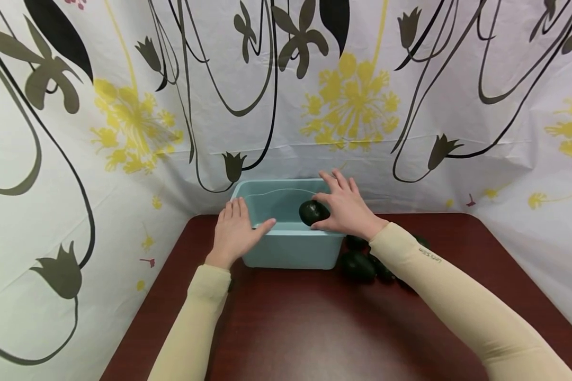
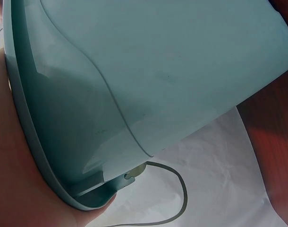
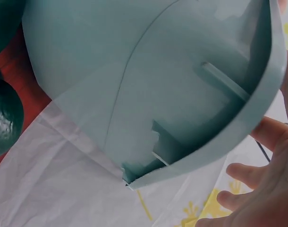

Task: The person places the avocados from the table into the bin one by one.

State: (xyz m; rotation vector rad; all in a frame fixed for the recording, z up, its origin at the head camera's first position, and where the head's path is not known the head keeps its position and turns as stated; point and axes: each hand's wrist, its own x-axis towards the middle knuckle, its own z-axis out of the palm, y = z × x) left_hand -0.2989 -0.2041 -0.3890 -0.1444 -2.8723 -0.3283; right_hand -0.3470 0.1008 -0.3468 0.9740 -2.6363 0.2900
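Note:
A light blue plastic bin [image 1: 293,251] stands on the table. My left hand [image 1: 233,233] rests on its left rim, fingers straight and thumb spread along the front edge. In the left wrist view, part of the left hand [image 2: 21,175] lies along the bin's rim. Over the bin's right side, my right hand [image 1: 345,209] holds a dark green avocado [image 1: 312,212] between thumb and index finger, the other fingers spread. The right wrist view shows the right hand's fingers [image 3: 248,175] beyond the rim; the held avocado is hidden there behind the bin wall.
Several dark avocados [image 1: 357,266] lie on the dark red table [image 1: 295,323] just right of the bin, partly under the right forearm. Two more avocado shapes show at the left edge of the right wrist view. A white flower-patterned cloth [image 1: 286,132] hangs close behind the bin.

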